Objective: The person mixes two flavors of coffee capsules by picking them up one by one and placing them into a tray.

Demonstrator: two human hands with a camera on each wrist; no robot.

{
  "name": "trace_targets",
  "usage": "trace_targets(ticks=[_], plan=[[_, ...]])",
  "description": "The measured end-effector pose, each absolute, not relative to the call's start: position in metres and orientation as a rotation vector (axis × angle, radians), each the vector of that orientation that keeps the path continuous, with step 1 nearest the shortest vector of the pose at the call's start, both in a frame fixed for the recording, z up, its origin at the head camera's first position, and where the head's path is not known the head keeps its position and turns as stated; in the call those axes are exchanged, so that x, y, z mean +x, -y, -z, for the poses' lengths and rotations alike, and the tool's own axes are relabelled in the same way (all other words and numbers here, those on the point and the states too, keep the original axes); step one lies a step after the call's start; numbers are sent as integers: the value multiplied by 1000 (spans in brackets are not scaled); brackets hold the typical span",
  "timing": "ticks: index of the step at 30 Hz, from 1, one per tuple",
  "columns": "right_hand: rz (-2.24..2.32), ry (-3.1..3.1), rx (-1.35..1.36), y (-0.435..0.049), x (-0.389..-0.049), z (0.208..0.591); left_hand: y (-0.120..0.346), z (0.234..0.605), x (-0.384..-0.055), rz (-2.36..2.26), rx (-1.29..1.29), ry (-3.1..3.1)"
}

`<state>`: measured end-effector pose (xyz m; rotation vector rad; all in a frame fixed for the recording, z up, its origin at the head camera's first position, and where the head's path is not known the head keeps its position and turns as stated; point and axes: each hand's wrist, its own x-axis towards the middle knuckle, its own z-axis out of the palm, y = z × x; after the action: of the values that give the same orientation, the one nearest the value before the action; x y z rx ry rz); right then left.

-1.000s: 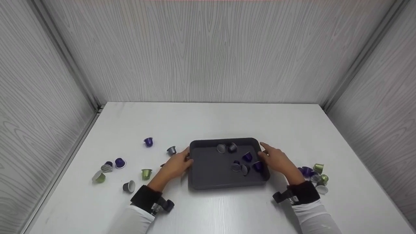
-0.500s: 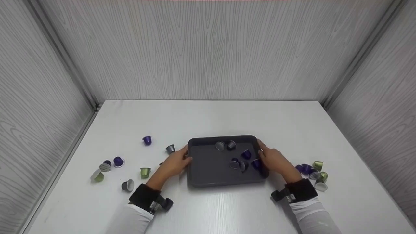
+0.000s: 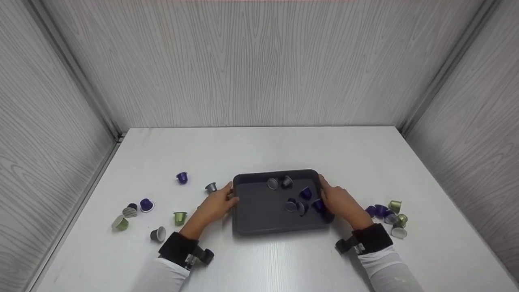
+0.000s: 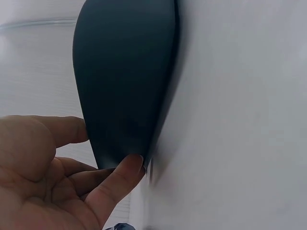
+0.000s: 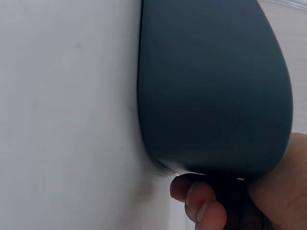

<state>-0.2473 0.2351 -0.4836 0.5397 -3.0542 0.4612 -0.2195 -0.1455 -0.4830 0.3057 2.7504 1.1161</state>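
A dark grey rectangular tray [image 3: 259, 219] lies level in the middle of the head view. Several coffee capsules are in it, among them a purple capsule [image 3: 306, 193] and a silver-grey capsule [image 3: 287, 182], mostly toward the right half. My left hand [image 3: 215, 206] grips the tray's left end, thumb at the rim and fingers against the outer wall, as the left wrist view shows. At the right end my right hand [image 3: 340, 202] holds the tray, its fingers [image 5: 211, 215] curled low outside the wall in the right wrist view. Both wrist views show the tray's base close over the table.
Left on the white table [image 3: 259, 263] lie scattered capsules, including a purple one [image 3: 182, 178], a green one [image 3: 180, 218] and a grey one [image 3: 158, 234]. Beyond my right wrist sits a cluster of purple, green and silver capsules [image 3: 380, 210]. Wood-grain panels [image 3: 259, 61] enclose the back and sides.
My right hand has come in closer along the tray's right end. The tray has shifted very slightly away from me. Its capsules keep about the same places, and the view itself drifts a little.
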Motion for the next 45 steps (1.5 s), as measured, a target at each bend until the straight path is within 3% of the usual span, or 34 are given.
trace_targets(ticks=[17,45], plan=[[-384,2989,551,-233,-246,486,178,455,-220,-1052,207,-2902],[-374,2944,606,-235,-244,489,190,471,-221,-651,244,-3002]])
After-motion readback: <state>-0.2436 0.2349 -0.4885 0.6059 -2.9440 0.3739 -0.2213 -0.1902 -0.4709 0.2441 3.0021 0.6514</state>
